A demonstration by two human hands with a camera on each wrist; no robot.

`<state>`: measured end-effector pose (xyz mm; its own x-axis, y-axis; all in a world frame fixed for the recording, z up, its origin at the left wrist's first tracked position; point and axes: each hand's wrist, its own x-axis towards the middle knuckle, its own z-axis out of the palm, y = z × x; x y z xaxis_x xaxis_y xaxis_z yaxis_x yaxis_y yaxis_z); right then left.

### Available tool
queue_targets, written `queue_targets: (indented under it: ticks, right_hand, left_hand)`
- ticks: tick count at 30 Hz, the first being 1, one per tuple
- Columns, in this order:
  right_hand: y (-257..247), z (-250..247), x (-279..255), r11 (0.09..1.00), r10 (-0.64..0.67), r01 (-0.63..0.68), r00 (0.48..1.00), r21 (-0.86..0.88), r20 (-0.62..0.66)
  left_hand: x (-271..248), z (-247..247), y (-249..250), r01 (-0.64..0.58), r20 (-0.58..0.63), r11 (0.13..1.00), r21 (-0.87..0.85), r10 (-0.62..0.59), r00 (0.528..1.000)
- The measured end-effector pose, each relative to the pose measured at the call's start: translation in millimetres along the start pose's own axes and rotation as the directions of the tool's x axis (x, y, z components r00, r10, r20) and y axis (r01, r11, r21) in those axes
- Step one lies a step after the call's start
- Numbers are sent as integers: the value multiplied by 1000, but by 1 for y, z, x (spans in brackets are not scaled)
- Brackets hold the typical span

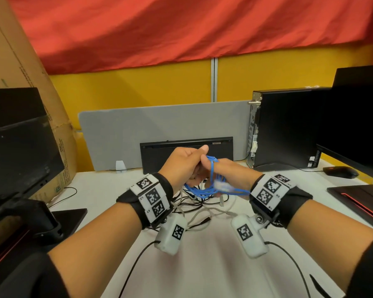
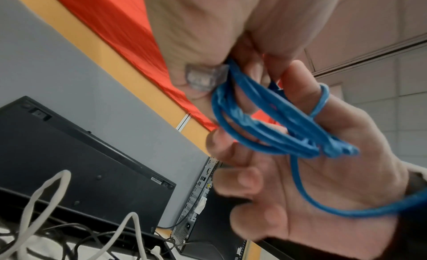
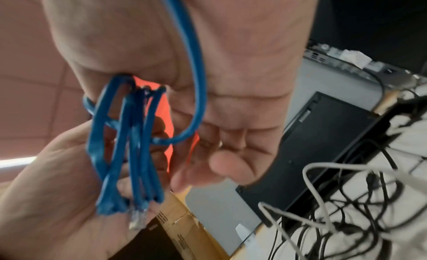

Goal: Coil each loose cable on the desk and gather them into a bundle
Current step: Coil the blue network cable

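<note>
The left hand [image 1: 184,163] and right hand [image 1: 228,172] meet above the middle of the white surface [image 1: 213,254], near the viewer. The left grip is curled round the top of a blue cable [image 1: 205,191]; the right grip has fingers loosely bent, with one strand looped over a finger and another running across the palm. That cable hangs between them in several loops, one clear plug [image 2: 204,77] by the left thumb and another [image 3: 138,219] at the coil's low end, so I judge its coil nearly finished but not yet secured. Below the hands lies a tangle [image 1: 202,208] of white and black cables, all uncoiled; no bundle exists yet. Count: one blue cable in hand, at least two white loops in the wrist views, several black ones I cannot separate.
</note>
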<state>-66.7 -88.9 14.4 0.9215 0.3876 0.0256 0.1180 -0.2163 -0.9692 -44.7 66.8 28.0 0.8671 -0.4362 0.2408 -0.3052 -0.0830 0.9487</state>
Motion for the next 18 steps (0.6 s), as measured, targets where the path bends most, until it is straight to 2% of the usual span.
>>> queue_targets:
  ticks: [2,4,6,7,9,11,13,16,18]
  right_hand:
    - [-2,5,-2,977,71,-85,995,195,77]
    - [-5,9,-5,950,118,-135,990,283,76]
    - [-5,9,-7,976,159,-156,987,149,-7]
    - [-5,7,-6,992,127,-124,985,36,-114]
    - [-3,-1,-6,974,-65,-18,932,-224,-356]
    - [-4,-7,-5,907,-274,65,840,-416,-467]
    - [-4,-8,-2,859,-374,107,800,-501,-469]
    - [-5,-3,-1,872,-360,152,844,-466,-398]
    - [-8,1,-3,892,-306,127,876,-433,-373]
  left_hand:
    - [0,2,1,-13,13,1000,-18,13,1000]
    - [1,2,0,-52,-22,998,46,53,998]
    - [3,-1,-2,-88,-60,972,216,103,993]
    - [3,-3,-4,-82,-81,958,274,108,991]
    - [5,-6,-10,-56,-127,939,341,105,986]
    - [5,-6,-14,-42,-159,928,369,107,981]
    - [7,-4,-16,-37,-176,923,383,112,978]
    - [11,-4,-14,-30,-203,910,414,125,971]
    - [14,-5,-13,-33,-218,894,448,145,965]
